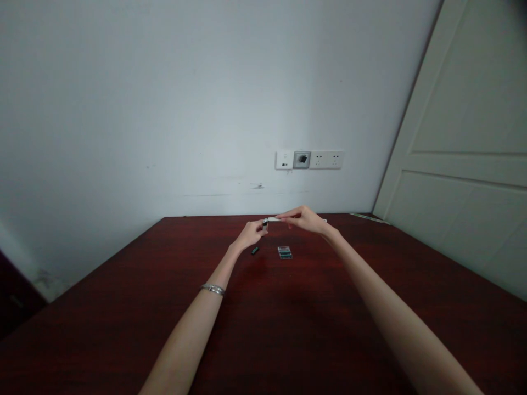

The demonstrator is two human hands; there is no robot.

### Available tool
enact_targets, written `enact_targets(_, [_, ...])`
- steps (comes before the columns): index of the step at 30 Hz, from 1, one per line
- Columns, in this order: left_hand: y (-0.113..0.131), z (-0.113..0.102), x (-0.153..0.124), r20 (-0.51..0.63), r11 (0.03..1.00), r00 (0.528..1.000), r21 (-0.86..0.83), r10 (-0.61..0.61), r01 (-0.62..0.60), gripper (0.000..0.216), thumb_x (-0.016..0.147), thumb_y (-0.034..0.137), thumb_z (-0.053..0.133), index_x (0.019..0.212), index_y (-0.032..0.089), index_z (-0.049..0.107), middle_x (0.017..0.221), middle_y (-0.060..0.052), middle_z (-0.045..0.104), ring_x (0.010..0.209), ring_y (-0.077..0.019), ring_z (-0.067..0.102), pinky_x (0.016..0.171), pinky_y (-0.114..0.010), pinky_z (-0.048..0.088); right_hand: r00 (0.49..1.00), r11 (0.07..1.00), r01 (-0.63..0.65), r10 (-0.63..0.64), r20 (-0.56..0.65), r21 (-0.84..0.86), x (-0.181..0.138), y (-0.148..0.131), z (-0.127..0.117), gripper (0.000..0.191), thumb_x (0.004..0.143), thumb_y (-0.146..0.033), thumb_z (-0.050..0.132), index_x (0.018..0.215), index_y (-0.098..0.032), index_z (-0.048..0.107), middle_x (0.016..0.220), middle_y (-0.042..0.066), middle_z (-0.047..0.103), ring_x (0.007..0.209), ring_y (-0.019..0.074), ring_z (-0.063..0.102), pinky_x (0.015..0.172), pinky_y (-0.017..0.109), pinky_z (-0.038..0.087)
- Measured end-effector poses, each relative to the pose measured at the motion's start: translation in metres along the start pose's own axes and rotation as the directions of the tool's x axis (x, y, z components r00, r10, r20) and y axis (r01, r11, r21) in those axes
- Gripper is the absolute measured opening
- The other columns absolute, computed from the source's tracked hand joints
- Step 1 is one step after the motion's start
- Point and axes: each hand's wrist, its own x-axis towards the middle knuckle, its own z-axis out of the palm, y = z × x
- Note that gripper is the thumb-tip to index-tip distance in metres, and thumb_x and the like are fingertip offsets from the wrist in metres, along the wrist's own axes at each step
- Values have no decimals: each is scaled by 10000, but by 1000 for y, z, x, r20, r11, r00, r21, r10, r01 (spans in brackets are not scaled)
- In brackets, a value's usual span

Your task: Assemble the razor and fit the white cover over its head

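My left hand (pixel 252 235) pinches a small black-and-silver piece (pixel 264 224) between its fingertips. From the right, my right hand (pixel 303 219) grips a slim white stick-like tool (pixel 273 219), whose tip meets or nearly meets that piece; whether they touch I cannot tell. The tool's rear end shows beyond my right wrist. Below my hands, a small dark green, rod-shaped item (pixel 255 250) lies on the table. To its right is a flat clear pack (pixel 285 252) with green and red parts; its contents are too small to name.
The dark red wooden table (pixel 263 329) reaches back to a white wall with sockets (pixel 326 159) and a grey outlet plate (pixel 302 159). A thin pale strip (pixel 369 218) lies at the table's far right edge. A white panelled door (pixel 465 164) stands at the right.
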Motion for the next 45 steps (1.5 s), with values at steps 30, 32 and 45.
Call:
enact_targets(30, [1, -3, 2, -20, 997, 998, -50, 51, -52, 67, 726, 182, 537, 726, 122, 566, 665, 13, 557, 630, -106, 494, 629, -205, 384, 991, 999, 12, -19, -132, -53, -8, 2, 1, 365, 805, -407, 531, 1042, -179, 689, 596, 17, 641, 515, 107, 489, 530, 220, 344])
enact_targets(32, [3, -2, 3, -17, 998, 999, -49, 46, -47, 56, 719, 176, 544, 720, 124, 564, 667, 10, 563, 637, -110, 503, 634, -208, 389, 989, 998, 40, -47, -141, -52, -7, -4, 6, 361, 812, -404, 524, 1051, -188, 685, 603, 16, 646, 524, 110, 502, 535, 219, 349])
enact_targets(45, [13, -6, 4, 110, 934, 992, -342, -68, 102, 110, 681, 168, 597, 734, 115, 517, 662, -18, 607, 599, -111, 585, 571, -210, 448, 966, 993, -1, 31, -255, 117, -11, 5, 8, 383, 770, -409, 557, 1011, -148, 701, 567, 15, 614, 509, 105, 482, 501, 223, 384])
